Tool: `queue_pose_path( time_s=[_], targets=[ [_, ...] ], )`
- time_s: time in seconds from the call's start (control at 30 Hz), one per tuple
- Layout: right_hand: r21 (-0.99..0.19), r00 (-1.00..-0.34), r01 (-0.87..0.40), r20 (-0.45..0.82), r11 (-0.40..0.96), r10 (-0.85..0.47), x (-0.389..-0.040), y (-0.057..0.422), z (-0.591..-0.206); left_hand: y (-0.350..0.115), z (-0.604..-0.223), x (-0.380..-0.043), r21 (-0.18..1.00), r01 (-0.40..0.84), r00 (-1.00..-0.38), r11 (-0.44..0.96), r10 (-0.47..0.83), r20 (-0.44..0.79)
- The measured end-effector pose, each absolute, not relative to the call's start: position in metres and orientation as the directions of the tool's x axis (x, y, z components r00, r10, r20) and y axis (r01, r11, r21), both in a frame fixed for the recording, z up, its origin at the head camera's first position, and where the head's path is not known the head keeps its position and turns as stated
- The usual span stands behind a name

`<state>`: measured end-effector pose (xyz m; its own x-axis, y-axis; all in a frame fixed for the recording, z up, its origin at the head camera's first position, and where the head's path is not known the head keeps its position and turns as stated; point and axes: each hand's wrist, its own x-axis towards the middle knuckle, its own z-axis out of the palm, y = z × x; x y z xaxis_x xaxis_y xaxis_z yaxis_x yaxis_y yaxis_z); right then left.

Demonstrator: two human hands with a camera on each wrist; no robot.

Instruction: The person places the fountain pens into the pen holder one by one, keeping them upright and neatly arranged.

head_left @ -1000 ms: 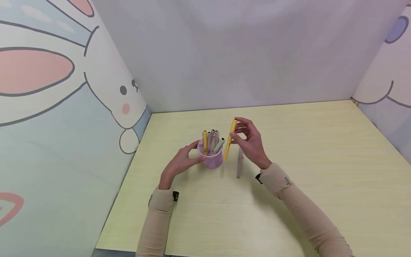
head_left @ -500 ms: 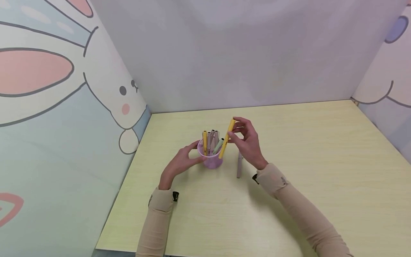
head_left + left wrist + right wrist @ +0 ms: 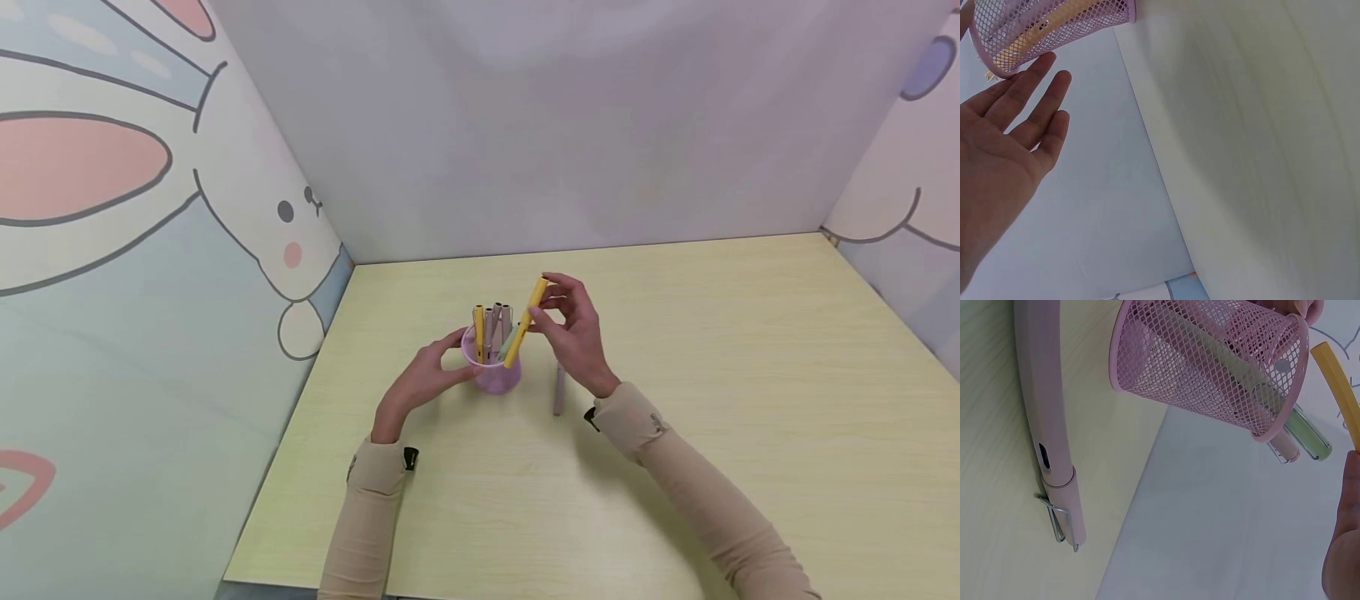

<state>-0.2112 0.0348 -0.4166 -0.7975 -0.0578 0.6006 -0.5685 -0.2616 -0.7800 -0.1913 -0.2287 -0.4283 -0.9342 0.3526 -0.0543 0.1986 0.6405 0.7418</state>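
A pink mesh pen cup (image 3: pixel 498 380) stands on the table with several pens in it: a yellow pen (image 3: pixel 479 327), a green pen (image 3: pixel 1310 434) and some mauve ones. My left hand (image 3: pixel 425 377) holds the cup from the left, thumb on the near side and fingers behind; in the left wrist view its fingertips touch the mesh. Between thumb and fingers my right hand (image 3: pixel 579 337) pinches a second yellow pen (image 3: pixel 519 340), tilted with its lower end at the cup's mouth. The right wrist view shows that end (image 3: pixel 1333 375) just beyond the rim, apart from it.
One mauve pen (image 3: pixel 558 396) lies on the light wooden table (image 3: pixel 480 500) to the right of the cup, partly under my right hand. A grey wall (image 3: pixel 570 125) closes off the back, and a rabbit-patterned wall (image 3: pixel 150 350) rises on the left.
My right hand has moved left with the yellow pen, whose lower end went from beside the cup to its mouth. The pen leans more now. The left hand and the cup have stayed put.
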Motion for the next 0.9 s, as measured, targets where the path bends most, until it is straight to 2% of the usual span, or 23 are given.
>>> queue_pose_path(
  time_s=[0.6, 0.9],
  targets=[
    [-0.78, -0.801, -0.579, 0.598, -0.235, -0.01, -0.212, 0.027, -0.417, -0.228, -0.429, -0.191, 0.747, 0.211, -0.931, 0.63, 0.362, -0.043],
    [-0.798, -0.804, -0.579, 0.593, -0.168, -0.045, -0.211, 0.022, -0.416, -0.227, -0.43, -0.192, 0.748, 0.206, -0.932, 0.631, 0.36, -0.048]
  ],
)
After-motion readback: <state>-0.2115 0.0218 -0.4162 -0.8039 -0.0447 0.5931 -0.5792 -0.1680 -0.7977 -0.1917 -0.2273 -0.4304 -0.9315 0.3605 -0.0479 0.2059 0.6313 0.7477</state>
